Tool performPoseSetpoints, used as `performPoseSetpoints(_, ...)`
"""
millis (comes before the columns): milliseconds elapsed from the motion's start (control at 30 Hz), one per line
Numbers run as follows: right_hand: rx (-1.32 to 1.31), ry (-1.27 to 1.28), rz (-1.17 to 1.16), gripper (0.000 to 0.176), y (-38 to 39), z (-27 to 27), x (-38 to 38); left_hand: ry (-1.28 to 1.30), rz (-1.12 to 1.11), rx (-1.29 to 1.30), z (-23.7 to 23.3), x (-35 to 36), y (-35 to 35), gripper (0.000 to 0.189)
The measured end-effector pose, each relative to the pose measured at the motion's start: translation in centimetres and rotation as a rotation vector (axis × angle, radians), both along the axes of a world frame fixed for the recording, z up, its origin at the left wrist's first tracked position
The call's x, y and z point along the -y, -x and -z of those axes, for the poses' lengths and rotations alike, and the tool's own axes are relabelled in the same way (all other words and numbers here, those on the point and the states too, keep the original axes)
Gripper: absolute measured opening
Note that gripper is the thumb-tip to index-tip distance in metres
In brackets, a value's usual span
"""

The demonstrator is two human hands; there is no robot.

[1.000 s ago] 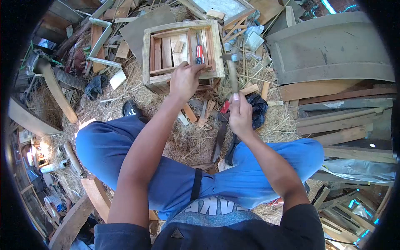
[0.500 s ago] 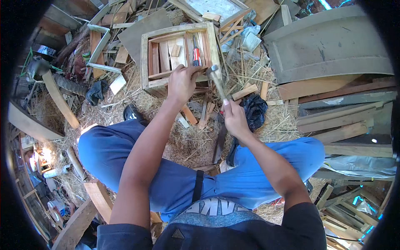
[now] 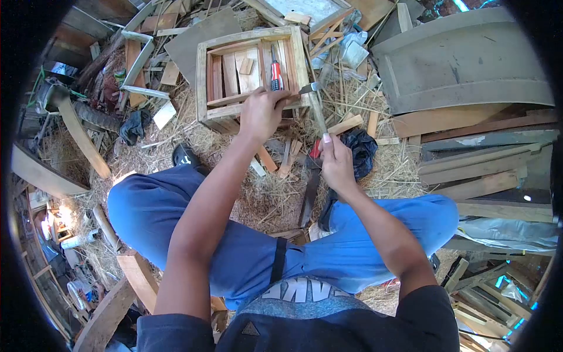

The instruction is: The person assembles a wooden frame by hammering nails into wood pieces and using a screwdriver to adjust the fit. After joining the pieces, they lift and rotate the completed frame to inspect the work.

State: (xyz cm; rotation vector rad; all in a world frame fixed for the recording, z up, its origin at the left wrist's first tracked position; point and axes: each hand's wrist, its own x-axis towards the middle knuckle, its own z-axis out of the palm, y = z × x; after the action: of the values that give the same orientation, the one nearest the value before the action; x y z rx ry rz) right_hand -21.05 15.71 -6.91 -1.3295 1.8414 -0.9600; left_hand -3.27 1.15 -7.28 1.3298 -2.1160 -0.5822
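My right hand is closed around the handle of a hammer. Its metal head is at the front right corner of a wooden frame box. At the box's near side, my left hand pinches a thin wooden strip that runs along the inside of the front edge. My fingers hide part of the strip. Inside the box lie a screwdriver with a red, white and dark handle and a small wood block.
Straw and wood offcuts cover the ground around the box. A black plastic bag and a hand saw blade lie near my right knee. Large curved panels and stacked boards stand at the right.
The hammer head has swung up and to the right, away from my left fingers, and its head has turned. My left hand has stayed at the box's front edge with a slight shift.
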Motion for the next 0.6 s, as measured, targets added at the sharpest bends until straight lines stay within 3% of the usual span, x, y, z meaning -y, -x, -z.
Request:
performPoseSetpoints(133, -0.054, 0.019, 0.005, 0.045, 0.1, 0.2, -0.4, -0.07, -0.031, 0.093, -1.3, -0.1, 0.4, 0.028)
performPoseSetpoints(200, -0.022, -0.117, -0.023, 0.036, 0.3, -0.2, -0.6, -0.061, -0.017, 0.115, -1.5, -0.1, 0.4, 0.027)
performPoseSetpoints(433, -0.007, -0.032, -0.033, 0.029, -0.1, -1.6, -0.9, -0.044, 0.01, 0.084, -0.8, -0.2, 0.1, 0.029)
performPoseSetpoints(500, -0.317, -0.197, -0.099, 0.026, -0.1, -0.4, -1.0, -0.021, 0.014, 0.078, -0.7, -0.1, 0.1, 0.03)
performPoseSetpoints(600, -0.211, -0.179, -0.083, 0.026, -0.5, -0.7, -1.6, -0.043, 0.0, 0.09, -1.2, -0.1, 0.3, 0.03)
